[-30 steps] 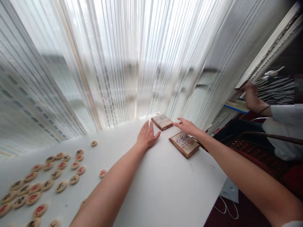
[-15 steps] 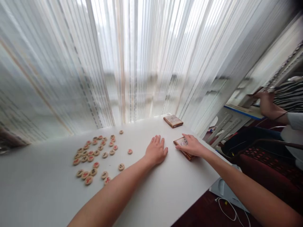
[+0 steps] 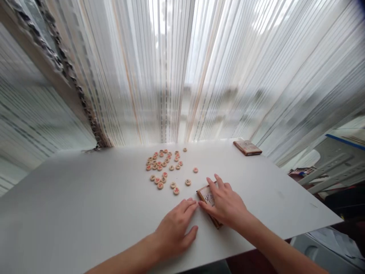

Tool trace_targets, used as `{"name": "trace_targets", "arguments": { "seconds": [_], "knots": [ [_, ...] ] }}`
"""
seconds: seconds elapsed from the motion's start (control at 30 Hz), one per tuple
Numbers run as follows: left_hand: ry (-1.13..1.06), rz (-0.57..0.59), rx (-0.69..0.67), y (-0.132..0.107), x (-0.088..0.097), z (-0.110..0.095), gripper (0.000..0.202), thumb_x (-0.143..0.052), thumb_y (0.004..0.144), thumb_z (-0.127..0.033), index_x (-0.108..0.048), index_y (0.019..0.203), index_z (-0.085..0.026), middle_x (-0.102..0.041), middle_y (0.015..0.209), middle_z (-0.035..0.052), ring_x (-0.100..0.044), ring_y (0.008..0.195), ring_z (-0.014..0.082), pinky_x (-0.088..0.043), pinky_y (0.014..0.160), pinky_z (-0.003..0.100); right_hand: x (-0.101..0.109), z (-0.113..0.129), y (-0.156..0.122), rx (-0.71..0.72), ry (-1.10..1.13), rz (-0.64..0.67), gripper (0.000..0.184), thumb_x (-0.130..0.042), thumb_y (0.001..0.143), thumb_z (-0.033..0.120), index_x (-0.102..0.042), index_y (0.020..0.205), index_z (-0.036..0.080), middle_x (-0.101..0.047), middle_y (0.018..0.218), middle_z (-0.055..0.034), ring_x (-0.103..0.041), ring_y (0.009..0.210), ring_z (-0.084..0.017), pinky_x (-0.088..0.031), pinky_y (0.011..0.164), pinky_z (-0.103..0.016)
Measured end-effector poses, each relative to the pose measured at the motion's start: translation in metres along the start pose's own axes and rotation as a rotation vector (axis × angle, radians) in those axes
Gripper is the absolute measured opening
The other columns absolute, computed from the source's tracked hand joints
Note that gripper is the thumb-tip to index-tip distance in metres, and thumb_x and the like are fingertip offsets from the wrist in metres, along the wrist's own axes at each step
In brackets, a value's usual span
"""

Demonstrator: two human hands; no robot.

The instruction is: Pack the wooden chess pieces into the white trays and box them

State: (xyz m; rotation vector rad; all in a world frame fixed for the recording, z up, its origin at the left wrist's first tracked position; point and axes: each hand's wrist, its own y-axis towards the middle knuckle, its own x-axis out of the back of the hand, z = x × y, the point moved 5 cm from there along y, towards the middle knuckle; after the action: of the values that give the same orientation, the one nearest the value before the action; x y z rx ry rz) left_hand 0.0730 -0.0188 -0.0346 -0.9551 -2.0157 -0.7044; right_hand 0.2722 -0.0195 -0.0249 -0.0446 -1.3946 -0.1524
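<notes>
My right hand lies over a flat wooden box with Chinese characters on its pale lid. Its thumb is at the box's left side and its fingers reach over the far right edge; the palm hides much of the lid. Close by on the left, my left hand is low over the table, thumb apart from the fingers, holding nothing. Its fingertips come near the box's left edge; whether they touch it I cannot tell. Many round wooden Chinese chess pieces with red or black characters lie loosely scattered beyond the hands.
A similar flat box lies at the back right of the white table. Striped sheer curtains hang along the back edge. On the right, a grey chair stands past the table.
The view has turned left. My right hand and the box under it have come nearer to the table's front edge. My left hand has drawn back toward me, close to the box.
</notes>
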Motion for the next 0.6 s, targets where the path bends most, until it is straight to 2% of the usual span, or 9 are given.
{"name": "trace_targets", "arguments": {
  "seconds": [0.1,0.2,0.3,0.37,0.6],
  "knots": [
    [-0.034,-0.102,0.145,-0.035,0.018,0.02,0.062,-0.055,0.098,-0.023,-0.048,0.16,-0.019,-0.057,0.16,0.0186,-0.053,0.151,0.0336,-0.045,0.127,0.054,0.008,0.046,-0.007,0.079,0.02,0.023,0.09,-0.062,0.089,0.073,-0.048,0.162,0.022,-0.036,0.173,-0.0212,-0.055,0.136,-0.047,-0.055,0.096,-0.056],
    [-0.064,-0.175,0.244,-0.059,0.025,0.031,0.07,-0.058,0.101,-0.034,-0.037,0.165,-0.017,-0.049,0.166,0.0222,-0.047,0.155,0.0376,-0.041,0.128,0.061,0.018,0.069,-0.008,0.128,0.095,0.076,0.089,-0.058,0.091,0.076,-0.048,0.162,0.023,-0.04,0.17,-0.0211,-0.056,0.136,-0.047,-0.056,0.097,-0.057],
    [-0.12,-0.212,0.284,-0.069,0.022,0.034,0.095,-0.071,0.095,-0.05,-0.024,0.171,-0.021,-0.037,0.173,0.0223,-0.037,0.16,0.0421,-0.037,0.128,0.066,0.026,0.074,-0.009,0.131,0.151,0.059,0.083,-0.056,0.093,0.076,-0.049,0.16,0.027,-0.046,0.166,-0.02,-0.055,0.139,-0.047,-0.055,0.098,-0.059],
    [-0.155,-0.202,0.284,-0.069,0.016,0.033,0.11,-0.077,0.089,-0.058,-0.016,0.174,-0.023,-0.029,0.177,0.0221,-0.03,0.163,0.0437,-0.034,0.128,0.068,0.028,0.074,-0.012,0.126,0.149,0.046,0.084,-0.058,0.092,0.076,-0.048,0.161,0.028,-0.044,0.167,-0.0192,-0.053,0.14,-0.047,-0.055,0.1,-0.06],
    [-0.173,-0.184,0.282,-0.059,0.0,0.031,0.14,-0.086,0.075,-0.068,0.003,0.175,-0.025,-0.017,0.18,0.0224,-0.017,0.166,0.0449,-0.029,0.13,0.07,0.031,0.069,-0.029,0.112,0.177,0.044,0.088,-0.058,0.09,0.076,-0.043,0.164,0.031,-0.043,0.168,-0.0141,-0.047,0.149,-0.044,-0.053,0.111,-0.061]
  ]
}}
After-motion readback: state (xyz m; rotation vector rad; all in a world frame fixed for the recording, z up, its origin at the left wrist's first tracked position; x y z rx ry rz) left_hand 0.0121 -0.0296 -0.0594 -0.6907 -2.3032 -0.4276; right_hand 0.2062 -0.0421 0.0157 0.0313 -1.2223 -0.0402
